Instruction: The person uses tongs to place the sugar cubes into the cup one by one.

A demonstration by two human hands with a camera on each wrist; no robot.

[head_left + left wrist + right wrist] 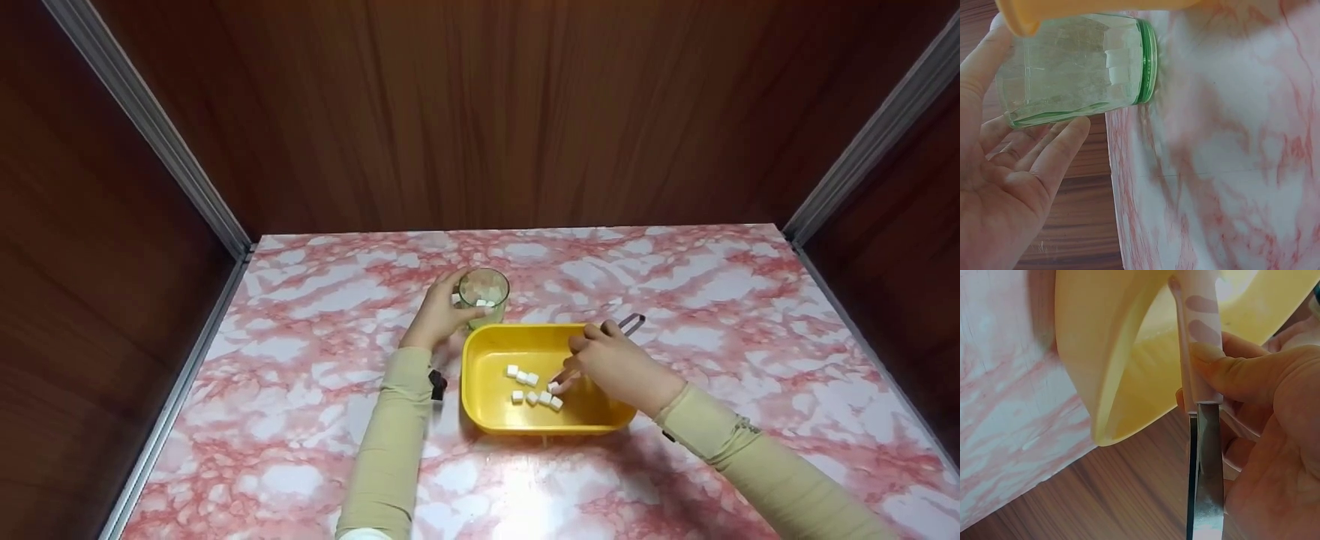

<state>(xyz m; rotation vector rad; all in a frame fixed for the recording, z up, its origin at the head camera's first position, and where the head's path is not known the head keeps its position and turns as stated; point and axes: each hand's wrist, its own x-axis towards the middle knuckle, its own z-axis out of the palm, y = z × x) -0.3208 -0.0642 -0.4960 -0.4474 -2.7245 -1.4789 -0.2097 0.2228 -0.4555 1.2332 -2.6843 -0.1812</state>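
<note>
A clear green-tinted glass (493, 289) with several small white cubes (486, 304) in it stands behind the yellow tub (470, 375). My left hand (442, 311) holds this glass from the left, thumb on the near side and fingers on the far side. Over the tub's right part, my right hand (619, 367) pinches a pair of tongs (1207, 455) with pale pink grips and a metal bend. The tongs' tips reach down to one white cube (553, 388). Several more white cubes (532, 397) lie loose on the tub's floor.
The table (315, 450) has a red and white marbled top. Dark wood panels (510, 112) rise at the back and both sides, joined by grey metal corner posts (161, 127). The tub's raised rim (540, 430) surrounds the loose cubes.
</note>
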